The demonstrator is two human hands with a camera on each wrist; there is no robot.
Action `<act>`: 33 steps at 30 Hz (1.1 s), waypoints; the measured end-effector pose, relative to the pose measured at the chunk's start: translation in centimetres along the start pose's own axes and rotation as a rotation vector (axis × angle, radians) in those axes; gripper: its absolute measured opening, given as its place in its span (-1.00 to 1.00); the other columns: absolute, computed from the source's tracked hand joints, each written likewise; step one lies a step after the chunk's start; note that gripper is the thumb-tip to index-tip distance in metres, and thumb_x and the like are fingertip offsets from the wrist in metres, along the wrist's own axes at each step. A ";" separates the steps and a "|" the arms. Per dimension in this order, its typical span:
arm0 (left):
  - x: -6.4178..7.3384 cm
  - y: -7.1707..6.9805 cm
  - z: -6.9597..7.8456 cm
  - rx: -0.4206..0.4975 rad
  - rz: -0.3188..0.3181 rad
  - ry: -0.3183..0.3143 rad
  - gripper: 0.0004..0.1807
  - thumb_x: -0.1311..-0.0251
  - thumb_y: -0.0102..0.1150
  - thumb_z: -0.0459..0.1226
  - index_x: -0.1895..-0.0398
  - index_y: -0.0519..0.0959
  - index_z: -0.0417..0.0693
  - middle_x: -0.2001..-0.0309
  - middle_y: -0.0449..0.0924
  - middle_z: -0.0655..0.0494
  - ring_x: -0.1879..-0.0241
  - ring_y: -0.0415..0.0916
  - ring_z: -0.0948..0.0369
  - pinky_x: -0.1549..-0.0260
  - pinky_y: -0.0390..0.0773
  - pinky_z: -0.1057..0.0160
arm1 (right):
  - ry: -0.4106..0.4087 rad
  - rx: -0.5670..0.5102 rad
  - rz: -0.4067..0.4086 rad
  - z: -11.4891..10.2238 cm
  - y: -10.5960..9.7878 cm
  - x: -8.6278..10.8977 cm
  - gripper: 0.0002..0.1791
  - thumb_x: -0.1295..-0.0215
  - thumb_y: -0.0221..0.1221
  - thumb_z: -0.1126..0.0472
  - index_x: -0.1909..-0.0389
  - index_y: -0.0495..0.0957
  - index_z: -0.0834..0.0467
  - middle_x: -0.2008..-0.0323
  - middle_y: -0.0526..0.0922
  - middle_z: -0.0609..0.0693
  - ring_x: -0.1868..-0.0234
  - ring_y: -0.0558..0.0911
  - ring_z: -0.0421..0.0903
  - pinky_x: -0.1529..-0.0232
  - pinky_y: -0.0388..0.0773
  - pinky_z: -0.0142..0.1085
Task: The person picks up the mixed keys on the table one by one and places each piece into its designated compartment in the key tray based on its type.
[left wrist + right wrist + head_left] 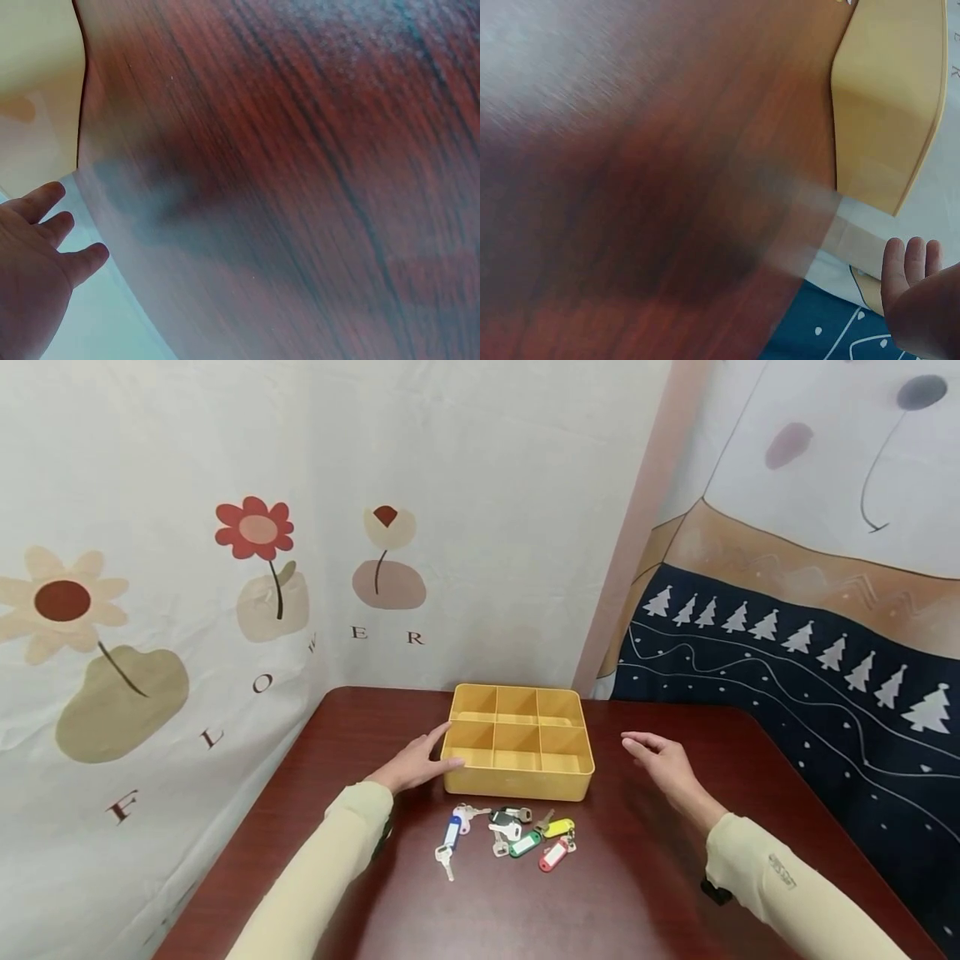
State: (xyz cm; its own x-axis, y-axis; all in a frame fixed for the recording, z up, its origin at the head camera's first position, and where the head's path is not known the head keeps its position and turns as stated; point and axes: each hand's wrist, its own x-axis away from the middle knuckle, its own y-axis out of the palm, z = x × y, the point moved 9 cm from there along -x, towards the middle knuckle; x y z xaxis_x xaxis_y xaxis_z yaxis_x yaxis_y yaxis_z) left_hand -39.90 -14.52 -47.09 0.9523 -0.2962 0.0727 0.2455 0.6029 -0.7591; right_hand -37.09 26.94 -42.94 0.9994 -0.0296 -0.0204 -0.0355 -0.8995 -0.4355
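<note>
A yellow box with two rows of three compartments stands near the back of the table; no contents show in them. Beside its left wall is my left hand, thumb and fingers spread, fingertips at the rim; whether they touch cannot be told. My right hand hovers to the right of the box, apart from it, with loosely bent fingers and nothing in them. In front of the box lie several keys with tags: a blue tag, a green tag, a yellow tag, a red tag, a black tag and a pale lilac tag.
The dark red-brown wooden table carries the box and keys. Behind it hangs a white cloth printed with flowers and letters. A dark blue cloth with white trees hangs on the right.
</note>
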 end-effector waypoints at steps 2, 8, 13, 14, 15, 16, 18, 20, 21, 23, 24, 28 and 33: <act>-0.1 -0.1 -0.1 -0.001 0.003 0.006 0.04 -0.18 0.15 0.31 -0.60 -0.04 0.15 -0.51 0.02 -0.26 -0.50 -0.13 -0.20 -0.36 0.01 -0.26 | -0.008 -0.003 0.001 0.2 0.2 0.2 -0.40 -0.42 0.16 -0.12 -0.29 0.50 0.21 -0.26 0.49 0.25 -0.15 0.53 0.31 -0.22 0.41 0.10; 0.0 -0.3 -0.3 0.005 0.002 0.007 0.04 -0.19 0.16 0.29 -0.61 -0.05 0.13 -0.51 0.01 -0.27 -0.50 -0.13 -0.21 -0.35 0.01 -0.27 | -0.018 -0.011 -0.013 0.9 1.1 1.0 -0.46 -0.41 0.20 -0.05 -0.23 0.54 0.24 -0.20 0.55 0.23 -0.11 0.56 0.27 -0.15 0.48 0.07; 0.2 -0.3 -0.4 0.023 0.006 0.004 0.04 -0.20 0.18 0.27 -0.61 -0.06 0.11 -0.51 0.00 -0.27 -0.49 -0.13 -0.22 -0.35 0.01 -0.29 | -0.020 -0.005 -0.052 1.3 2.5 2.0 -0.52 -0.40 0.22 0.02 -0.17 0.58 0.27 -0.12 0.61 0.20 -0.08 0.59 0.21 -0.09 0.54 -0.01; 0.2 -0.3 -0.4 0.022 0.007 0.004 0.04 -0.20 0.18 0.27 -0.61 -0.06 0.10 -0.51 0.00 -0.27 -0.49 -0.13 -0.22 -0.35 0.01 -0.29 | -0.029 0.001 -0.061 1.3 2.8 2.2 -0.53 -0.40 0.22 0.04 -0.16 0.58 0.29 -0.11 0.62 0.19 -0.07 0.60 0.19 -0.06 0.56 -0.02; 0.2 -0.3 -0.4 0.021 0.007 0.003 0.05 -0.20 0.18 0.27 -0.61 -0.06 0.10 -0.51 0.00 -0.27 -0.49 -0.14 -0.22 -0.35 0.00 -0.29 | -0.035 0.001 -0.070 1.3 3.2 2.4 -0.54 -0.40 0.22 0.06 -0.15 0.59 0.30 -0.09 0.63 0.19 -0.05 0.61 0.16 -0.05 0.57 -0.04; 0.2 -0.4 -0.4 0.020 0.007 0.002 0.05 -0.19 0.17 0.28 -0.61 -0.06 0.10 -0.52 0.00 -0.27 -0.50 -0.14 -0.22 -0.35 0.00 -0.29 | -0.043 0.002 -0.080 1.3 3.5 2.6 -0.56 -0.40 0.23 0.08 -0.13 0.59 0.32 -0.07 0.64 0.19 -0.03 0.62 0.13 -0.03 0.58 -0.06; 0.2 -0.4 -0.5 0.015 0.007 -0.001 0.06 -0.18 0.16 0.30 -0.61 -0.07 0.10 -0.51 0.00 -0.27 -0.49 -0.13 -0.23 -0.35 0.01 -0.29 | -0.053 0.019 -0.089 1.4 4.2 2.9 -0.58 -0.38 0.25 0.09 -0.09 0.62 0.32 -0.03 0.66 0.17 0.02 0.64 0.05 0.02 0.59 -0.12; 0.2 -0.3 -0.6 0.014 0.006 -0.004 0.06 -0.19 0.17 0.29 -0.61 -0.07 0.11 -0.51 0.00 -0.27 -0.49 -0.13 -0.23 -0.35 0.00 -0.30 | -0.058 0.036 -0.098 1.5 4.8 3.2 -0.61 -0.36 0.26 0.11 -0.06 0.64 0.30 -0.01 0.68 0.14 0.02 0.63 0.00 0.03 0.58 -0.15; 0.2 -0.3 -0.6 0.015 0.006 -0.007 0.05 -0.19 0.17 0.28 -0.61 -0.07 0.11 -0.51 0.00 -0.27 -0.49 -0.13 -0.23 -0.34 0.00 -0.30 | -0.052 0.047 -0.101 1.6 5.0 3.4 -0.63 -0.36 0.27 0.12 -0.05 0.66 0.29 0.01 0.69 0.12 0.02 0.62 -0.02 0.02 0.57 -0.16; 0.1 -0.2 -0.6 0.020 0.004 -0.012 0.03 -0.21 0.17 0.25 -0.61 -0.07 0.12 -0.52 0.00 -0.26 -0.50 -0.14 -0.22 -0.34 0.00 -0.31 | -0.057 0.074 -0.102 1.7 5.4 3.6 -0.66 -0.34 0.28 0.13 -0.02 0.68 0.26 0.03 0.70 0.09 -0.01 0.61 -0.03 -0.01 0.53 -0.16; 0.1 -0.2 -0.6 0.024 0.004 -0.014 0.02 -0.22 0.18 0.23 -0.61 -0.07 0.13 -0.52 0.00 -0.25 -0.50 -0.15 -0.22 -0.34 -0.01 -0.31 | -0.059 0.087 -0.103 1.8 5.6 3.8 -0.68 -0.34 0.28 0.14 -0.01 0.69 0.24 0.04 0.70 0.07 -0.03 0.60 -0.02 -0.03 0.52 -0.15; 0.0 0.0 -0.4 0.034 0.001 -0.015 -0.01 -0.25 0.19 0.18 -0.61 -0.07 0.15 -0.53 -0.01 -0.23 -0.50 -0.17 -0.22 -0.34 -0.02 -0.31 | -0.087 0.135 -0.089 2.1 6.2 4.3 -0.73 -0.31 0.30 0.15 0.07 0.72 0.21 0.08 0.72 0.04 -0.05 0.60 -0.01 -0.06 0.50 -0.14; -0.3 0.2 -0.3 0.034 -0.003 -0.011 -0.01 -0.26 0.19 0.17 -0.61 -0.07 0.13 -0.52 0.00 -0.24 -0.50 -0.13 -0.22 -0.34 0.00 -0.31 | -0.132 0.181 -0.086 2.1 6.7 5.2 -0.78 -0.25 0.35 0.15 0.16 0.76 0.18 0.15 0.74 0.01 0.00 0.63 -0.02 -0.08 0.49 -0.13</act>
State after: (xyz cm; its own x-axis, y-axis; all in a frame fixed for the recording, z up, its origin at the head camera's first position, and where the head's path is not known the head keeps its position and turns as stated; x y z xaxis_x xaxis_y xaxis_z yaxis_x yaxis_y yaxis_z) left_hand -40.20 -14.50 -47.44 0.9536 -0.2896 0.0820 0.2538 0.6271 -0.7364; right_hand -32.18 21.65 -47.91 0.9898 0.1116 -0.0888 0.0372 -0.8030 -0.5948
